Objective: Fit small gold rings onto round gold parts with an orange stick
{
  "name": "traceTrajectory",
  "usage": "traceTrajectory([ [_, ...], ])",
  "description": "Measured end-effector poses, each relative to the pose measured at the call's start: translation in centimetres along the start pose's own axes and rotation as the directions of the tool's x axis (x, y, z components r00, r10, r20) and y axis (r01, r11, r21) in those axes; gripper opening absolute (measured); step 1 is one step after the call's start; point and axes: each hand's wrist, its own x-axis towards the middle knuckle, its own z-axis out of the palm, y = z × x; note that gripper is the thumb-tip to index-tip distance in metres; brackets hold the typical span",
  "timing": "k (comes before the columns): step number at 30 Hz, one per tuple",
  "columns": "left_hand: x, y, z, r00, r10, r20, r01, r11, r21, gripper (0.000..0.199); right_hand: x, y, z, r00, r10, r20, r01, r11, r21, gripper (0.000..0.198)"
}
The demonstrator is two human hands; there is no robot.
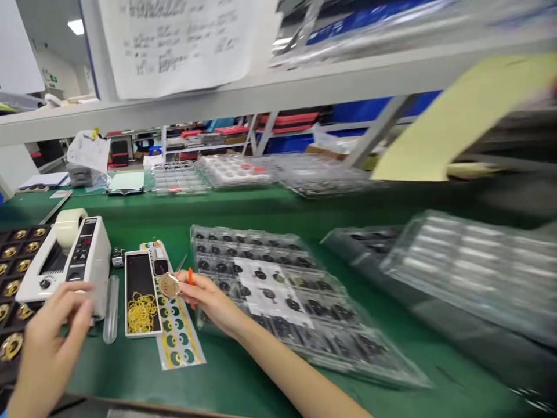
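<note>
My right hand (209, 299) grips a round gold-rimmed watch part (169, 285) by its edge. An orange-handled tool (190, 284), perhaps tweezers, is also between those fingers. Below the watch part lies a sticker sheet (185, 342) with green and yellow round pieces. On the left, my left hand (56, 337) is in front of a white tape dispenser (93, 255), with thumb and fingers apart and nothing seen between them. Whether its fingertips touch the dispenser I cannot tell. Between the hands stands a narrow box (143, 273) with yellow rings (141, 312) inside.
A clear tray (365, 354) of dark watch parts covers the middle of the green bench. Blurred stacked trays (461, 261) are at the right. A black tray of gold cases (20, 266) sits at the far left. A shelf beam (243, 104) with hanging papers crosses above.
</note>
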Motion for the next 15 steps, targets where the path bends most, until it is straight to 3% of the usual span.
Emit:
traceTrajectory([
  [3,1.8,2.5,3.7,0.975,0.014,0.224,0.072,0.926,-0.371,0.028,-0.6,-0.4,0.0,1.000,0.023,-0.011,-0.023,1.000,0.006,0.050],
  [7,2.9,3.0,8.2,0.878,-0.019,0.479,0.317,0.773,-0.549,0.033,-1.1,-1.0,-0.1,0.998,0.052,-0.029,-0.052,0.999,0.003,0.050],
  [10,2.7,2.4,9.4,0.851,-0.029,0.525,0.371,0.740,-0.560,0.034,-1.2,-1.2,0.0,0.997,0.081,-0.006,-0.081,0.997,-0.010,0.050],
  [15,2.2,2.1,8.6,0.853,0.073,0.517,0.296,0.749,-0.593,0.032,-1.4,-1.3,0.1,0.992,0.120,0.039,-0.118,0.992,-0.040,0.049],
])
